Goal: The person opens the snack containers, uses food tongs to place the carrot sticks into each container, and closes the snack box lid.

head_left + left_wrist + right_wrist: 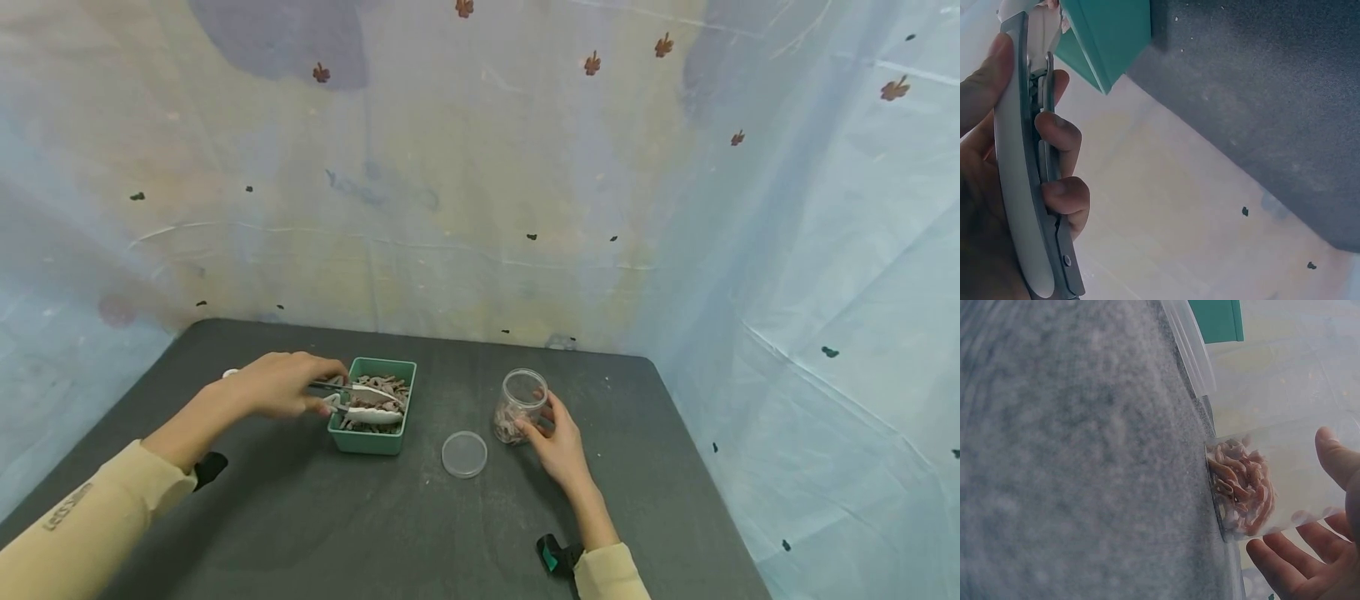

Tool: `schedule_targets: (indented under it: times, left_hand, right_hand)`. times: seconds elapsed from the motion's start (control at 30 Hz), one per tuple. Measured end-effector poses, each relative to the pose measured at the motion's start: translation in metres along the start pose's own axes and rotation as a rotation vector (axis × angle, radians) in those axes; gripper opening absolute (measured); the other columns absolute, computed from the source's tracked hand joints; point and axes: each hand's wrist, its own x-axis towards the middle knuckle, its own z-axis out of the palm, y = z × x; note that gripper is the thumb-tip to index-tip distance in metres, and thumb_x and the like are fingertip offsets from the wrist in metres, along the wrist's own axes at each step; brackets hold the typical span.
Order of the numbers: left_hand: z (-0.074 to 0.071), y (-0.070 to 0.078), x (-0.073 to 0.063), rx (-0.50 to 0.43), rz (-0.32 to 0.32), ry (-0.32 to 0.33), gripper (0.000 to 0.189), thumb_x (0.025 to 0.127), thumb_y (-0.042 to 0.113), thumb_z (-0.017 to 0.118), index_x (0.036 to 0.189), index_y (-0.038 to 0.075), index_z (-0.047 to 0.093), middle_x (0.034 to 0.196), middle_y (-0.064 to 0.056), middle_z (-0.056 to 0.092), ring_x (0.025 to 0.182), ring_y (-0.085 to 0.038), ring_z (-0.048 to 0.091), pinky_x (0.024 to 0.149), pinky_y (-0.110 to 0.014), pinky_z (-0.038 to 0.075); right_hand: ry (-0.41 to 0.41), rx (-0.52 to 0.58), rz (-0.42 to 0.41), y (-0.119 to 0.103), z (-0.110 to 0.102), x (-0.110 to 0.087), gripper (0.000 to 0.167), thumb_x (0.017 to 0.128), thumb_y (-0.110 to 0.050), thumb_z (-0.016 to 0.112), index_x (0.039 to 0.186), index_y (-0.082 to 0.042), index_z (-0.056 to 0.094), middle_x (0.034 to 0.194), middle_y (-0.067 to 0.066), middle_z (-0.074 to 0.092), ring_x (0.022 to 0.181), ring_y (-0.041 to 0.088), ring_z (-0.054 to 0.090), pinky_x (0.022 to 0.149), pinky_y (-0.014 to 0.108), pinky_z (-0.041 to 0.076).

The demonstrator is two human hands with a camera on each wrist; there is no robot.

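My left hand [281, 383] grips a pair of tongs [1019, 162] with pale grey handles, the thumb on one arm and fingers curled round the other. The white tong tips [378, 416] are spread apart inside a green rectangular box [367, 443], over its heap of brownish strips [386, 383]. Whether the tips hold a strip I cannot tell. With thumb and fingers on either side, my right hand [561, 446] holds a clear, uncovered jar [524, 372] upright on the table. Similar pinkish-brown strips [1244, 484] fill the lower part of the jar.
A round clear lid [464, 455] lies flat between the box and the jar. The dark grey table [337, 517] has a few crumbs on it. Pale patterned sheeting [450, 183] hangs behind the table and along both sides.
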Motion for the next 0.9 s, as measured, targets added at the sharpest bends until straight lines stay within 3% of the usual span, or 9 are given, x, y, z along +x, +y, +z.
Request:
schedule_targets:
  times: [0.2, 0.63, 0.9]
  left_hand:
    - [0.0, -0.004, -0.002, 0.004, -0.003, 0.012, 0.045, 0.093, 0.036, 0.08, 0.133, 0.021, 0.067, 0.119, 0.002, 0.071, 0.086, -0.009, 0.064, 0.067, -0.037, 0.052]
    - [0.001, -0.008, -0.008, -0.009, -0.034, 0.038, 0.044, 0.094, 0.036, 0.078, 0.134, 0.022, 0.066, 0.119, 0.002, 0.071, 0.089, -0.012, 0.066, 0.067, -0.038, 0.051]
    - [-0.004, -0.008, -0.014, -0.021, -0.057, 0.061, 0.05, 0.093, 0.047, 0.076, 0.135, 0.023, 0.065, 0.122, -0.001, 0.07, 0.084, -0.008, 0.063, 0.063, -0.033, 0.048]
  right_hand:
    - [0.001, -0.005, 0.003, 0.0, 0.001, -0.001, 0.074, 0.095, -0.025, 0.08, 0.156, -0.008, 0.043, 0.155, 0.019, 0.047, 0.135, 0.041, 0.055, 0.102, 0.051, 0.053]
    - [0.003, -0.005, 0.003, 0.001, 0.001, 0.0, 0.074, 0.095, -0.025, 0.08, 0.156, -0.007, 0.043, 0.155, 0.019, 0.047, 0.135, 0.042, 0.054, 0.102, 0.052, 0.053]
    - [-0.001, -0.011, 0.001, 0.0, 0.001, 0.0, 0.075, 0.095, -0.024, 0.08, 0.157, -0.006, 0.041, 0.155, 0.018, 0.047, 0.135, 0.041, 0.055, 0.102, 0.051, 0.053]
